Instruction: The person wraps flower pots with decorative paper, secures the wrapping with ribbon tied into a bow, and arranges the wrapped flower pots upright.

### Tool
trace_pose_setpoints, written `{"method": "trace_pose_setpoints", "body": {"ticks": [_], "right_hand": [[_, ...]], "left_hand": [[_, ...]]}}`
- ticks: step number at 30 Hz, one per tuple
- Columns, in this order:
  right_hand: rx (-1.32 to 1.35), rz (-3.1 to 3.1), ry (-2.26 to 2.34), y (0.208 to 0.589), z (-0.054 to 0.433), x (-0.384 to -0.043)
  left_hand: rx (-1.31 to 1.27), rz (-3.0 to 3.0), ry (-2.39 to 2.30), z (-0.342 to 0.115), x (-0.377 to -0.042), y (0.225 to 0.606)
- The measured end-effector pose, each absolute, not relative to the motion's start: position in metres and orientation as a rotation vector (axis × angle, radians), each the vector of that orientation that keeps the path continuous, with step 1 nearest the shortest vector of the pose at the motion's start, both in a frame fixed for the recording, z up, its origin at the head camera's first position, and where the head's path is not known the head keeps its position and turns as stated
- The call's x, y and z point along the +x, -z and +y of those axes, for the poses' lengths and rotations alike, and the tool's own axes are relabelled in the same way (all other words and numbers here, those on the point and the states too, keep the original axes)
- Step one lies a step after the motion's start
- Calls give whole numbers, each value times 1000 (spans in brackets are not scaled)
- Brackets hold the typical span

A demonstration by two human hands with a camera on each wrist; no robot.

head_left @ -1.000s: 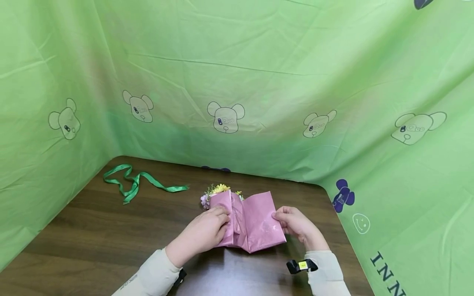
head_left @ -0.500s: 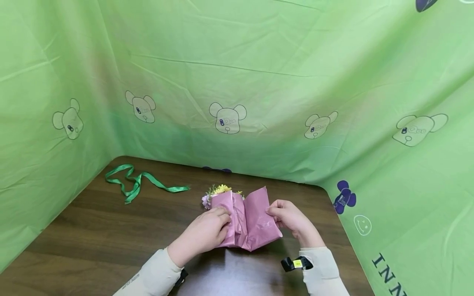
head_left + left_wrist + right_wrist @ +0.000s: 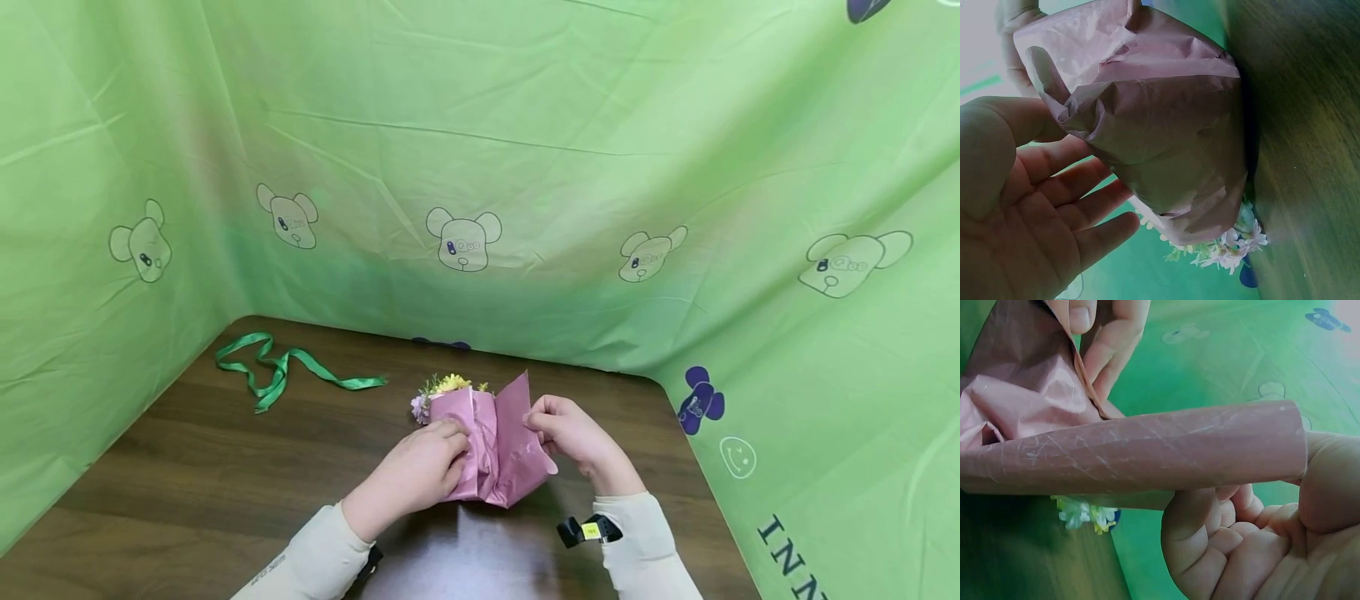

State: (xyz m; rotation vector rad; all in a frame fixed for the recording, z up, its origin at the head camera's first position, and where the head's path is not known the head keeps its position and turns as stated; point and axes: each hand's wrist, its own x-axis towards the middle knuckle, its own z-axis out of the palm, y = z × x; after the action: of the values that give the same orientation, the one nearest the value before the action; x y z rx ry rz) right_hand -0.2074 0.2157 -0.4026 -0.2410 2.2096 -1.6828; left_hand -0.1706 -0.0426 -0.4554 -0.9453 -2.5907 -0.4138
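Pink wrapping paper (image 3: 517, 458), creased and partly folded, surrounds a small bunch of artificial-looking flowers (image 3: 450, 383). Yellow and purple blooms show past its far edge in the head view; stems are hidden inside. My left hand (image 3: 423, 467) holds the folded left side, its thumb and fingers on opposite faces of the paper. With thumb and curled fingers, my right hand (image 3: 581, 437) pinches the edge of the right flap, which stands raised and tilted inward. In the right wrist view that flap (image 3: 1179, 453) bends over into a rounded curl.
A green ribbon (image 3: 277, 367) lies loosely twisted at the table's back left. Green printed cloth (image 3: 465, 150) hangs behind and along both sides of the brown wooden table (image 3: 187, 483). A black strap (image 3: 588, 530) sits at my right wrist.
My right hand has moved left and slightly away from me, lifting and folding the paper's right flap inward. The left hand stays on its side of the paper.
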Motion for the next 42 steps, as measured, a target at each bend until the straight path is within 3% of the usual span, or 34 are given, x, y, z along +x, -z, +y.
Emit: {"method": "trace_pose_setpoints", "body": {"ticks": [25,42], "right_hand": [[-329,2186,1750,411,191,-214],[-226,2151,1852,423,217,-216]], "left_hand": [[-952,-2597,379,-42,-173,456],[-948,-2537,362,-38,-171,455]]}}
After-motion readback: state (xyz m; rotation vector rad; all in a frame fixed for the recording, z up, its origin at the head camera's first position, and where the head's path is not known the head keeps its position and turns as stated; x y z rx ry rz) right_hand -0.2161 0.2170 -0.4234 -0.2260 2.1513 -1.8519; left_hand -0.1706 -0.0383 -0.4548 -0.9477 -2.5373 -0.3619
